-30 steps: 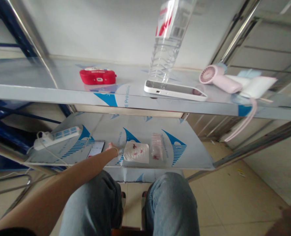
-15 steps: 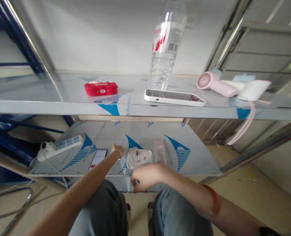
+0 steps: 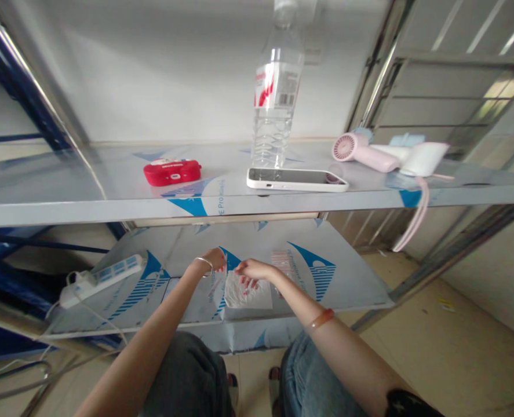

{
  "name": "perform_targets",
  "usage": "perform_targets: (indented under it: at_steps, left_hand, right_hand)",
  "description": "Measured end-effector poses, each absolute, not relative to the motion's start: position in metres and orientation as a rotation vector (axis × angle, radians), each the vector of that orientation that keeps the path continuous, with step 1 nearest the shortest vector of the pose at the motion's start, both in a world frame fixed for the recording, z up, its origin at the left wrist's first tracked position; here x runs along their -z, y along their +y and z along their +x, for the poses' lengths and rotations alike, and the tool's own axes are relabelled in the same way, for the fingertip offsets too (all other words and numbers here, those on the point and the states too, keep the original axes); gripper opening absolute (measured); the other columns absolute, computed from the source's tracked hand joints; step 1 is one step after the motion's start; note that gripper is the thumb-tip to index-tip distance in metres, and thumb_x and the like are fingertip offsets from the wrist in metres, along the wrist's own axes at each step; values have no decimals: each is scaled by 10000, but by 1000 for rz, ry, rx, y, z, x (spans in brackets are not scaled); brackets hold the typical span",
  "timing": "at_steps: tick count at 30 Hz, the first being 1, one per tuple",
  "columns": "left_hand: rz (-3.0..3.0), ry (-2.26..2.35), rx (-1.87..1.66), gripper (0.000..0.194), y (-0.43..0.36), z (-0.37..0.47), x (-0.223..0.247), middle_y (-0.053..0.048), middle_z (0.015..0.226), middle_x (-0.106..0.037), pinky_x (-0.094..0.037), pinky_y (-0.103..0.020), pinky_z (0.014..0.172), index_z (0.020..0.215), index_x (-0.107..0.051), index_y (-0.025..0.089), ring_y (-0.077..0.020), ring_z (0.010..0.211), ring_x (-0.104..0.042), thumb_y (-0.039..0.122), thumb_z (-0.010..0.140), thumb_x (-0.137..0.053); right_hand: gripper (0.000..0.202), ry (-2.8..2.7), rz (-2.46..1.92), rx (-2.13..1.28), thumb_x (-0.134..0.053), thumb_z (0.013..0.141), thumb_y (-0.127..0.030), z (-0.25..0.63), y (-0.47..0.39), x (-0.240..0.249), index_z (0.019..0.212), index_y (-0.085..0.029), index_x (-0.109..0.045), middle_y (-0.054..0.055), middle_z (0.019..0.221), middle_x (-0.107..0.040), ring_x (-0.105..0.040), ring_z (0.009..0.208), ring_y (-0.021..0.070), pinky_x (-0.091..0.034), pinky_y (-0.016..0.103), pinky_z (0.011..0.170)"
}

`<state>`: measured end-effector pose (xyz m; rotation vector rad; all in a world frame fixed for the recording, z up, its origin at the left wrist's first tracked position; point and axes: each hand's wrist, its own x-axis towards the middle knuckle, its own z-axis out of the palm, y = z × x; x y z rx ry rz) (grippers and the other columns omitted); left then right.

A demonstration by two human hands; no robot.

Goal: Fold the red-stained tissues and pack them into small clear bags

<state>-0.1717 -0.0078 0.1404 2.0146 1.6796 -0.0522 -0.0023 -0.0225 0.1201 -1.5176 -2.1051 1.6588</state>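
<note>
My left hand (image 3: 215,259), with a bracelet at the wrist, is over the lower shelf just left of a crumpled white sheet (image 3: 243,298). Its fingers are pressed together, and whatever they hold is too small to make out. My right hand (image 3: 253,271) hovers above the sheet's back edge, its index finger and thumb together toward the left hand and the other fingers curled down. Small red spots show near its fingertips; I cannot tell if they are nails or bits on the sheet. A clear packet with pink stripes (image 3: 281,262) lies behind my right wrist.
On the upper shelf (image 3: 109,200) are a red earbud case (image 3: 172,172), a white-edged phone (image 3: 298,179), a clear bottle (image 3: 274,110) and a pink handheld fan (image 3: 372,155), whose strap hangs over the edge. A power strip (image 3: 102,281) with a cable lies left on the lower shelf.
My right hand has moved forward from the shelf's front edge to above the white sheet. My left hand has shifted slightly right, toward it. The camera view has tilted up a little.
</note>
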Motion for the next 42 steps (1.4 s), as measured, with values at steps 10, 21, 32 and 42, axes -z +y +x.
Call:
perform_targets:
  at_steps: [10,21,32,42]
  left_hand:
    - [1820,1374,-387,244,-21,-130,-143,-37,719,-698,-510,-219,676,715,-634,127,-143,712,-654,165,766,-398]
    - [2010,1409,-366,236,-23,-121,-127,-28,698,-676,-466,-205,618,766,-607,134,-119,614,-625,179,824,-383]
    - [1814,1290,-380,195,-16,-119,-111,-35,668,-670,-492,-225,649,715,-574,133,-136,643,-646,193,810,-415]
    - [1875,1397,-306,212,-14,-124,-110,-46,680,-688,-491,-216,599,704,-620,116,-148,629,-653,147,776,-423]
  right_hand:
    - [160,-1911,-1485,-1810,-461,866,-209,34,-15,-141,859,-122,-595,67,744,-699,-639,540,105,-472,194,541]
    - [278,-1922,-1420,-1687,-395,924,-260,32,-8,-140,803,-114,-598,60,702,-684,-598,503,79,-420,138,459]
    - [197,-1872,-1392,-1741,-411,826,-82,42,-14,-138,791,-86,-606,68,695,-679,-605,482,90,-450,154,448]
    - [209,-1878,-1285,-1877,-452,857,-209,39,-8,-129,812,-107,-629,92,805,-713,-641,504,115,-495,187,469]
